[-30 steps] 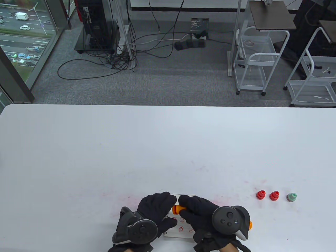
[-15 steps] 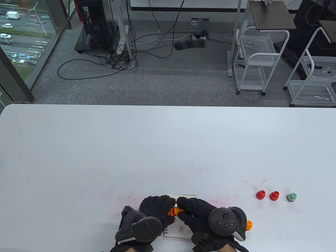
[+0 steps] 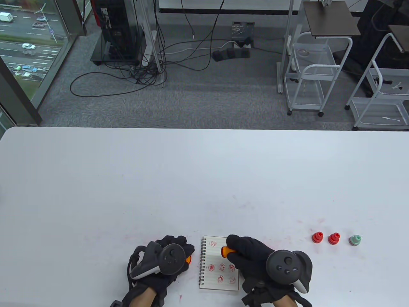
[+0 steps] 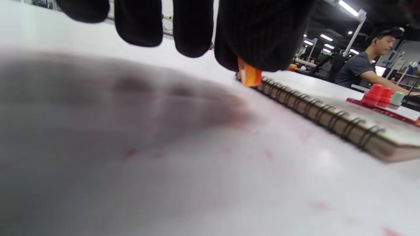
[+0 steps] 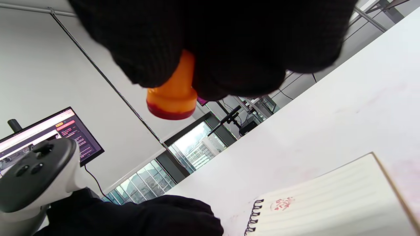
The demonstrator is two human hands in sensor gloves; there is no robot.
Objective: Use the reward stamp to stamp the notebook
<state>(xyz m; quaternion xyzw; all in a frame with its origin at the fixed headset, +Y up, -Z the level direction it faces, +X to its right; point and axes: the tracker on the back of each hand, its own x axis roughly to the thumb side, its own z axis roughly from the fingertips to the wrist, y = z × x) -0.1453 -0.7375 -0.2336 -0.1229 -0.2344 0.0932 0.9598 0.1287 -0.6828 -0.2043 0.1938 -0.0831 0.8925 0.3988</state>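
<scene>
A small spiral notebook lies open at the table's near edge, with several red stamp marks on its lined page. My right hand grips an orange stamp above the page's top; in the right wrist view the stamp shows its red inked face uncovered, above the notebook. My left hand is left of the spiral binding and holds an orange cap. In the left wrist view the cap sits at my fingertips, just above the table beside the notebook's spiral.
Two red stamps and a green stamp stand in a row to the right of the notebook. Faint red ink smears mark the white table around the notebook.
The hands were joined over the notebook around the orange stamp. They have pulled apart: the left hand moved left with the cap, the right keeps the stamp, and the page is uncovered.
</scene>
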